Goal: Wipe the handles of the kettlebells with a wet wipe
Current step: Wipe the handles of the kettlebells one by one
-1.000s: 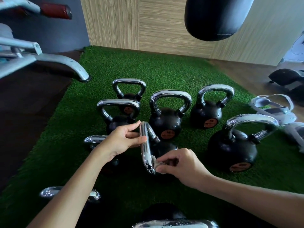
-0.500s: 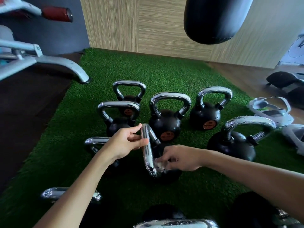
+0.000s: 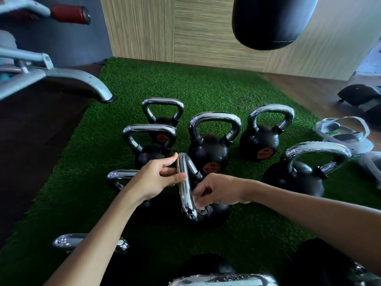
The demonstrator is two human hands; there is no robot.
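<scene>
Setting: green turf mat [image 3: 206,83] on a gym floor, with a hanging punch bag [image 3: 272,21] above its far right.
Task item: centre kettlebell [image 3: 219,213], black, standing on the mat near the middle. Its chrome handle [image 3: 184,188] is seen almost edge-on, running near to far.
Left hand [image 3: 158,178]: holds the far upper part of the handle, thumb above and fingers against the handle's left side. It looks to be steadying it.
Right hand [image 3: 216,190]: fingers curled and narrow, pinching the wet wipe [image 3: 199,205] against the near lower end of the handle, where it bends down to the body.
Wipe: only a small pale bit shows under the fingertips. Most of it is hidden.
Step in hand: judged to be wiping this handle's near leg and corner.
Surface: the near bend shows specks, possibly moisture. I cannot tell for sure.
Other units: right kettlebell [image 3: 294,180] and far-centre kettlebell [image 3: 208,153] stand well apart from both hands, untouched.
Next move calls for: a firm left-hand hold so the bell does not rock, and the wipe drawn round the bar to reach its hidden side. After that, a shift to a neighbouring handle.
Risk: the wipe may bunch up and skip the inner curve.
</scene>
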